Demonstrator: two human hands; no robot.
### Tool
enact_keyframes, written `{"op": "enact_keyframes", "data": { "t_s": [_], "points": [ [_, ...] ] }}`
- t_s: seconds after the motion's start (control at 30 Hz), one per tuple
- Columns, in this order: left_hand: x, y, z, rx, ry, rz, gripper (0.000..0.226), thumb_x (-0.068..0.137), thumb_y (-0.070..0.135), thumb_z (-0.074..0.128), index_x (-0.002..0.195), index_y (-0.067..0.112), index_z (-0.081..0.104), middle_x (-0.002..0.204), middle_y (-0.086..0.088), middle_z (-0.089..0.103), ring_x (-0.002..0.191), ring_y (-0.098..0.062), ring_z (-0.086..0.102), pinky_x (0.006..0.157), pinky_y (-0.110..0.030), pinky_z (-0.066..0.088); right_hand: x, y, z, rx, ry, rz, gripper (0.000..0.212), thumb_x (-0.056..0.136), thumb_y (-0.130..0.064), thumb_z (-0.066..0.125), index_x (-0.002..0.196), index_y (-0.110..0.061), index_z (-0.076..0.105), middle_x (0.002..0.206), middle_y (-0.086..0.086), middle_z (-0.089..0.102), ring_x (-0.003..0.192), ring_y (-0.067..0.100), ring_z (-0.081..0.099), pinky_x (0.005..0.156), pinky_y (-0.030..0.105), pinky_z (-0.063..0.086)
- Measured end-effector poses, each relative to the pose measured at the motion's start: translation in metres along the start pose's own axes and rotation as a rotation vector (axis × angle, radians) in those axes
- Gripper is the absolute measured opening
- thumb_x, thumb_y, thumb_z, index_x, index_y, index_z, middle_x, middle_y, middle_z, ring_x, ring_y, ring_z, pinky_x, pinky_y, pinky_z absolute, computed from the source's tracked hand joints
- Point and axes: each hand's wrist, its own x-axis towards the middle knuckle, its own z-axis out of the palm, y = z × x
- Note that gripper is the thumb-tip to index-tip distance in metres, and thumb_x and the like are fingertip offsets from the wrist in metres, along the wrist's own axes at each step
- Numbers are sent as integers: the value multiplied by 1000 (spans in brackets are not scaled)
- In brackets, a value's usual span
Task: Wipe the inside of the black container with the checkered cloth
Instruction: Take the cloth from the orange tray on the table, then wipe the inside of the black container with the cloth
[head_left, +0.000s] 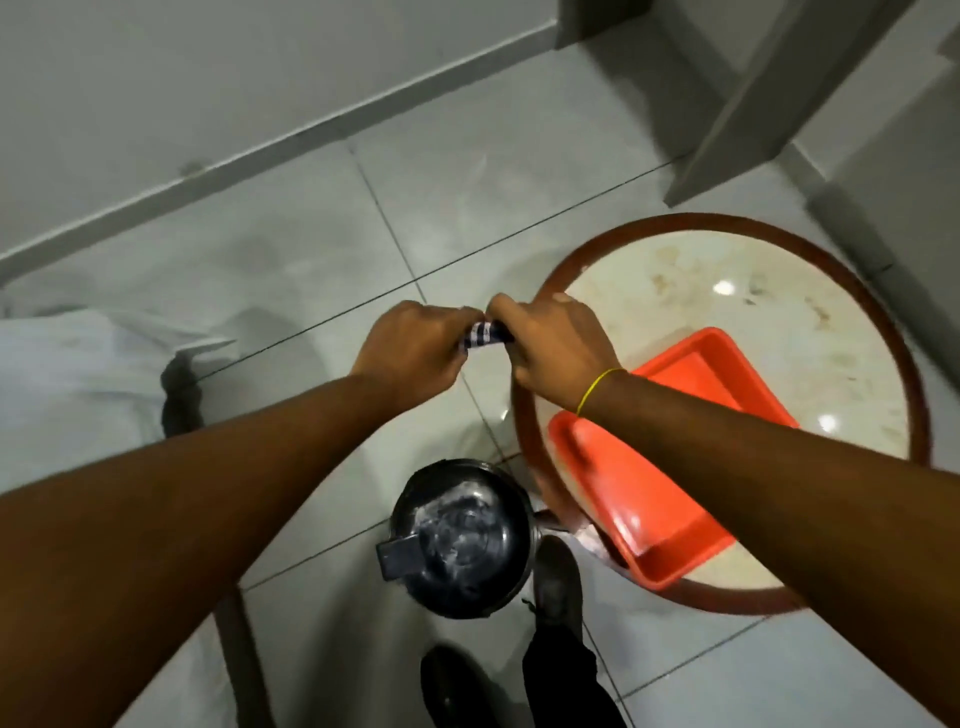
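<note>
The checkered cloth, dark blue and white, is bunched tight between both fists, held out over the floor. My left hand grips its left end and my right hand its right end; only a small strip shows between them. The black container, round with a tab on its left rim, stands on the floor tiles below my arms, its wet-looking inside facing up. Neither hand touches it.
A round marble-topped table with a brown rim stands to the right, bearing an orange rectangular tray that overhangs its near edge. My shoes are beside the container. White fabric lies on the floor at the left; a wall runs behind.
</note>
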Motion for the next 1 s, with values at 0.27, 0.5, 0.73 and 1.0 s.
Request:
{"op": "enact_keyframes", "data": {
  "t_s": [0.27, 0.5, 0.73, 1.0],
  "points": [
    [-133, -66, 138, 38, 121, -307, 24, 82, 0, 76, 104, 8, 76, 90, -15, 80, 66, -38, 69, 64, -36, 53, -4, -74, 181, 130, -111, -157, 51, 71, 13, 72, 117, -8, 70, 108, 15, 78, 108, 37, 74, 93, 48, 49],
    [-276, -20, 299, -197, -89, -407, 41, 72, -2, 85, 113, 2, 81, 113, -21, 80, 93, -44, 78, 78, -47, 63, -140, -70, 327, 25, -606, -302, 60, 85, -1, 75, 144, -4, 64, 155, 20, 61, 146, 41, 56, 114, 54, 46],
    [-331, 2, 337, -339, 72, -606, 49, 95, 33, 62, 138, 10, 68, 151, -12, 63, 145, -32, 55, 117, -60, 33, -188, -69, 353, -2, -633, -271, 72, 97, -43, 54, 163, -14, 45, 184, 9, 18, 170, 35, 13, 135, 59, 24],
    [-303, -68, 385, -658, 118, -1476, 40, 110, 37, 43, 99, 8, 68, 96, -21, 73, 96, -43, 69, 81, -45, 53, -140, -116, 418, -90, -520, -304, 72, 113, -50, 34, 176, -19, 18, 186, 7, 1, 172, 31, -1, 135, 67, 5]
  ]
}}
